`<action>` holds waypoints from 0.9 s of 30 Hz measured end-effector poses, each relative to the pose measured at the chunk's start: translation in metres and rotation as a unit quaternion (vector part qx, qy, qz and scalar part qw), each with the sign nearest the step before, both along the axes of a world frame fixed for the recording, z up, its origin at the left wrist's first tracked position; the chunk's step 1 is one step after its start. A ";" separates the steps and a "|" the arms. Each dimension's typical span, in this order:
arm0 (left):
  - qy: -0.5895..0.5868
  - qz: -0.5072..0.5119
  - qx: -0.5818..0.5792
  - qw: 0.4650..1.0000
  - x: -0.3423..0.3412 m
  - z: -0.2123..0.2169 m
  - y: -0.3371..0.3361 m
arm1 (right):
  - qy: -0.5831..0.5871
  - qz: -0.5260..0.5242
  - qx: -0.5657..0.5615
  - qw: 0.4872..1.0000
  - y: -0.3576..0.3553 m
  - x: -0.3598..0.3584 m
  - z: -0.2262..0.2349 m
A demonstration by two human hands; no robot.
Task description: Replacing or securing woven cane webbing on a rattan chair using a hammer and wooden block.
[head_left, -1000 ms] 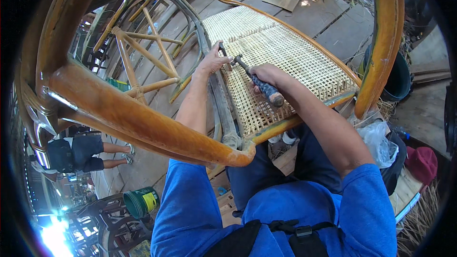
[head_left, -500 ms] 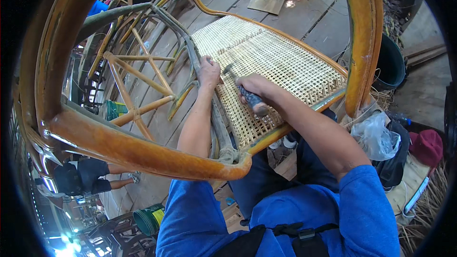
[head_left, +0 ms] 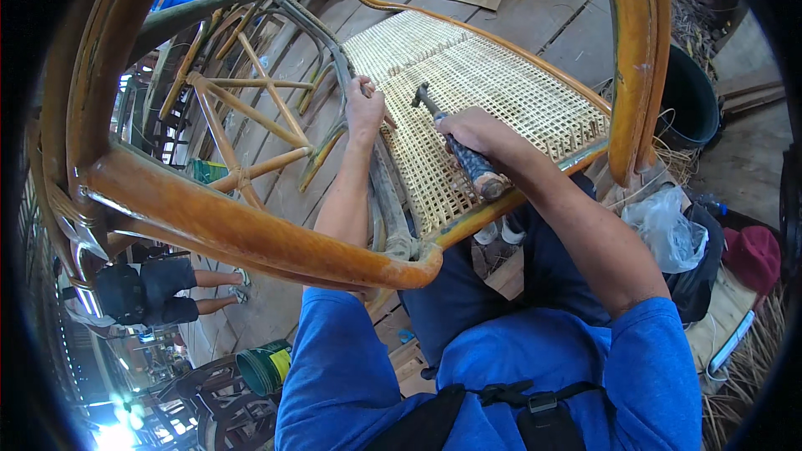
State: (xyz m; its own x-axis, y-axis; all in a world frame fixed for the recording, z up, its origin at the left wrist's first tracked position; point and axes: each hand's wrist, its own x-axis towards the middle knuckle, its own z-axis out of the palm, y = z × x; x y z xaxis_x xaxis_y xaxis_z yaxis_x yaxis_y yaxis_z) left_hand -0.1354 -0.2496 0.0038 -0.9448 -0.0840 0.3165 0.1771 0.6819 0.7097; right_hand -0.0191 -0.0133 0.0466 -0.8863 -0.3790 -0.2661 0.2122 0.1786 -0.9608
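Observation:
My right hand (head_left: 474, 129) is wrapped round the dark, mottled grip of a hammer (head_left: 480, 171). The hammer's metal head points away from me, over the woven cane seat panel (head_left: 493, 96). At the panel's left edge, my left hand (head_left: 365, 110) is closed, thumb and fingers pinched together; a small brown tip shows beside it, but what it holds is not clear. The open-weave cane lies within a glossy orange-brown rattan frame (head_left: 476, 215). Short pegs (head_left: 576, 149) stand up in a row along its near right edge, with another row across the panel.
Curved rattan members (head_left: 251, 234) arch in front of my left forearm and at right. A dark bucket (head_left: 690, 108), a clear plastic bag (head_left: 666, 230) and a maroon cap (head_left: 752, 257) lie to the right. Another person (head_left: 159, 291) is at lower left, near a green bucket (head_left: 263, 367).
The hammer has moved up and away from my left hand, shifting right with my right hand. My left hand has risen slightly along the panel's edge. The whole view has shifted slightly.

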 end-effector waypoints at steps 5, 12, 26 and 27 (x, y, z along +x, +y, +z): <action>-0.016 -0.007 -0.022 1.000 0.020 0.007 0.014 | -0.004 -0.011 0.006 1.000 0.002 0.008 0.008; 0.035 0.025 -0.073 0.996 0.027 0.017 0.023 | -0.145 -0.100 -0.100 0.979 -0.007 0.017 0.023; 0.004 0.008 -0.113 0.994 0.006 0.002 0.017 | -0.178 -0.130 -0.128 0.967 -0.012 0.017 0.026; 0.003 -0.005 -0.124 0.992 0.006 0.003 0.019 | -0.179 -0.128 -0.130 0.967 -0.016 0.017 0.024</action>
State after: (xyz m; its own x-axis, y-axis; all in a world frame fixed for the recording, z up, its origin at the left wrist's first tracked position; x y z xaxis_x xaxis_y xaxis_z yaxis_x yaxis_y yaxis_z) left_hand -0.1296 -0.2306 0.0063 -0.9432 0.0064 0.3322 0.1884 0.8339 0.5187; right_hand -0.0026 -0.0291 0.0709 -0.8291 -0.2540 -0.4981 0.5441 -0.1612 -0.8234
